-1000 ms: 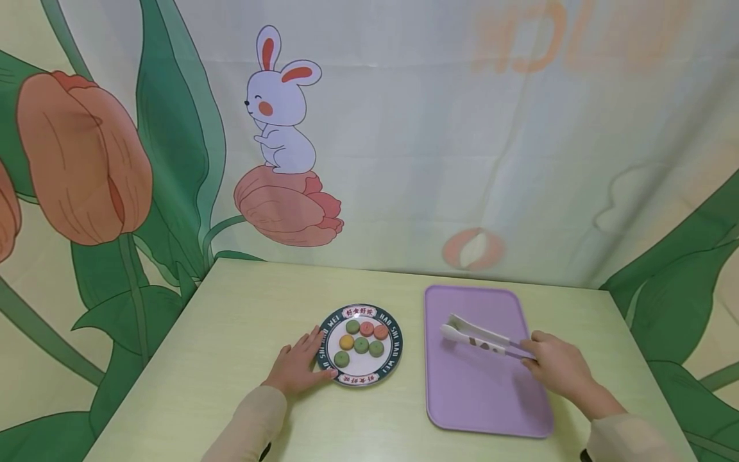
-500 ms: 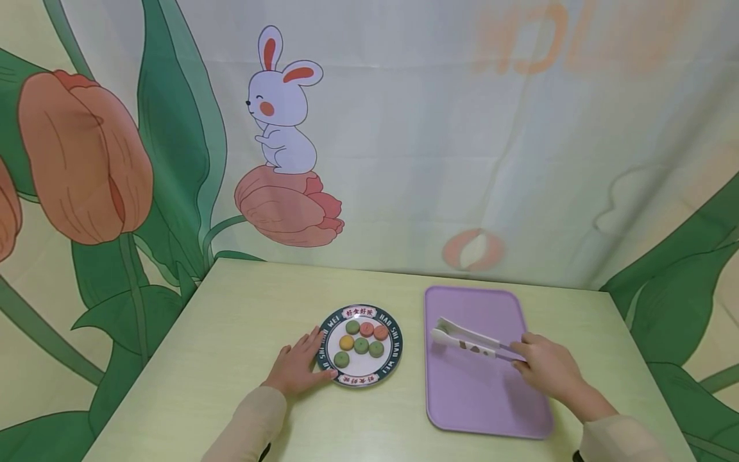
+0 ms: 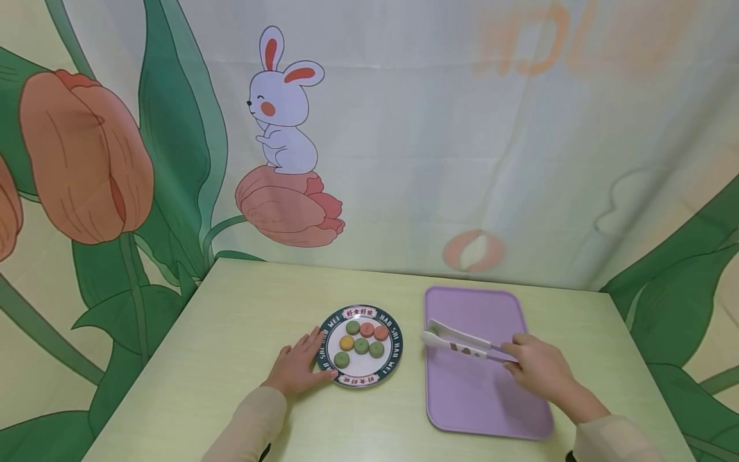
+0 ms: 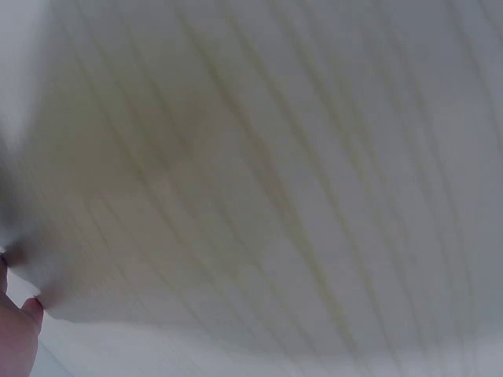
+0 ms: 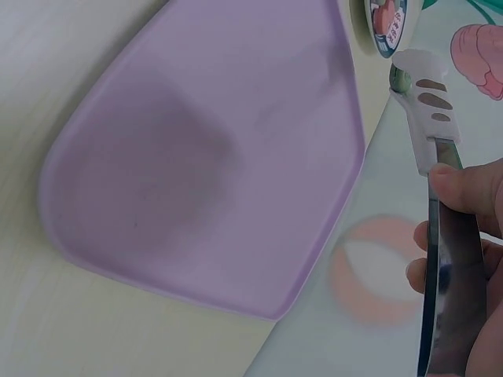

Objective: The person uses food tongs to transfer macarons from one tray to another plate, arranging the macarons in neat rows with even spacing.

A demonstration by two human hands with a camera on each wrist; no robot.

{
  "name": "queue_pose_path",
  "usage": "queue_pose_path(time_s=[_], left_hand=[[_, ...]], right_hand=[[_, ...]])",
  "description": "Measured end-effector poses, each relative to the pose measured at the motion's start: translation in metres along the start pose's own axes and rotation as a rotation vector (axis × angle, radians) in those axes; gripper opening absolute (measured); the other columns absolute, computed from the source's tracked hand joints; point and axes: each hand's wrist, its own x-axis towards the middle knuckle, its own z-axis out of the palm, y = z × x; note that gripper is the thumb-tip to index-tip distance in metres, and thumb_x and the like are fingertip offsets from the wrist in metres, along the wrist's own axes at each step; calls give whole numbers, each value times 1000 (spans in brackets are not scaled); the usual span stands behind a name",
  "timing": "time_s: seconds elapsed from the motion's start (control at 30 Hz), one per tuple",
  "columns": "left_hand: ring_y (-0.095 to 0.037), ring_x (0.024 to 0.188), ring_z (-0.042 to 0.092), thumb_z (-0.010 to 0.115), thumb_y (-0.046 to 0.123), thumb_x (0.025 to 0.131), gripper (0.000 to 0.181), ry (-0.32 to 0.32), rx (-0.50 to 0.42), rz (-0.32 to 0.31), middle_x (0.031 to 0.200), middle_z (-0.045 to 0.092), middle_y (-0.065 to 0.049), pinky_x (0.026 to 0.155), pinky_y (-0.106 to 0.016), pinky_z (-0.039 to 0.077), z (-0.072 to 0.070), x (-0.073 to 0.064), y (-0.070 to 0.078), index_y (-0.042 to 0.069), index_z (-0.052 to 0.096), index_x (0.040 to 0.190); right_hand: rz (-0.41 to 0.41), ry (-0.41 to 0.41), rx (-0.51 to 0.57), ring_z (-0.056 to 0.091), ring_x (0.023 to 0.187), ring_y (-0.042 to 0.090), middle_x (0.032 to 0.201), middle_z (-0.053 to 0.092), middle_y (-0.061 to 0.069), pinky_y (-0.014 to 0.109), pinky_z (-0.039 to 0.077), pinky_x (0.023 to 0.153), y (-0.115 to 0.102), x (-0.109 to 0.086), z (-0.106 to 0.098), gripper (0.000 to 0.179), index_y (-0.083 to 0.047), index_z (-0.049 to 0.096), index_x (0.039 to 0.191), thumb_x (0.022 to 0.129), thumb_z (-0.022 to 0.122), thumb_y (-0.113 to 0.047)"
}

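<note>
My left hand point(image 3: 296, 364) lies with spread, mostly straight fingers at the left rim of a round plate point(image 3: 394, 351) with a dark lettered border. Several small round cakes sit on it: green point(image 3: 360, 346), pink point(image 3: 381, 332) and one yellow point(image 3: 346, 342). In the head view my right hand point(image 3: 539, 367) grips the handles of white-tipped food tongs point(image 3: 462, 346) above the purple tray's left edge. A green round piece point(image 5: 399, 78) shows between the tong tips in the right wrist view. The left wrist view shows mostly tabletop, with fingertips point(image 4: 31, 308) at its lower left.
A purple tray point(image 3: 485, 398) lies right of the plate on the pale wooden table point(image 3: 248, 301). Behind the table hangs a printed curtain point(image 3: 392, 141) with a rabbit and tulips. A strip of tabletop separates plate and tray.
My right hand has carried the tongs leftward across the tray, so their tips now reach its left edge. The left hand and the plate have stayed in place.
</note>
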Motion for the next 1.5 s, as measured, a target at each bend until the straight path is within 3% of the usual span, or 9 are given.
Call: queue_pose_path(time_s=[0.57,1.5], left_hand=[[-28,133,23,42,76,69,96,-8,-3,-12,149,16,1,104,-56,20,-1,0,1,18,20,142],[-27,134,23,42,77,68,96,-19,-2,-17,149,16,2,105,-55,19,-2,-1,2,19,19,142]], right_hand=[[-83,82,-2,31,55,4,65,41,-10,16,26,43,-14,6,2,22,-15,66,83,64,76,-19],[-136,60,37,36,58,5,67,43,-9,16,31,46,-38,18,11,24,-14,68,86,64,75,-19]])
